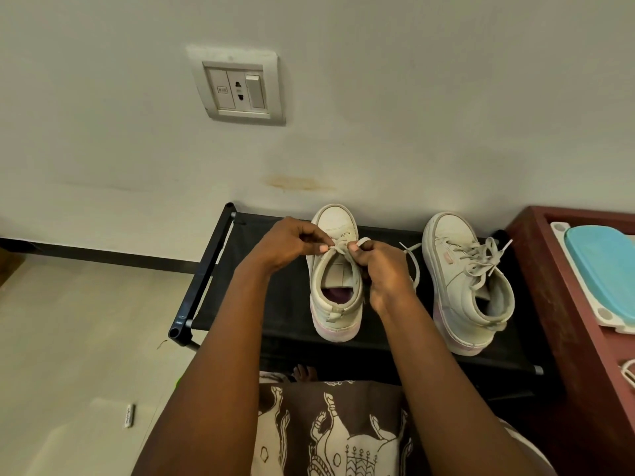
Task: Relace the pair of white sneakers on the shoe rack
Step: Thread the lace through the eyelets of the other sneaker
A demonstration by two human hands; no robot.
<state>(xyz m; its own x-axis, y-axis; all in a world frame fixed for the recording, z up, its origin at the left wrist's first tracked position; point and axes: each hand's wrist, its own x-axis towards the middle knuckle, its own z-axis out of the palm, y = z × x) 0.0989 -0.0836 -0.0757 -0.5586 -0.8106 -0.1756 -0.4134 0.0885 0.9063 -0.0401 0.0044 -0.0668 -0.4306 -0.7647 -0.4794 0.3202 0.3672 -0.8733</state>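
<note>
- Two hands are raised over a white leather sneaker (335, 286), which is stood on the black fabric-topped shoe rack (275, 304) with its toe toward the wall.
- A flat off-white lace (338, 248) is pinched between thumb and forefinger of the left hand (292, 240), with the other fingers curled in.
- The same lace is gripped by the right hand (381, 269), fingers tightly curled, just above the shoe's opening; a loose end is seen trailing to the right of that hand.
- A second white sneaker (464, 286), laced and tied in a bow, is set further right on the rack, apart from the first.
- The rack is placed against a pale painted wall (412, 97), on which a white switch-and-socket plate (237, 87) is mounted.
- A reddish-brown wooden cabinet (556, 304) is seen just beside the rack on the right, with a white tray with a turquoise lid (604, 269) on top.
- A pale floor (68, 321) is seen to the left.
</note>
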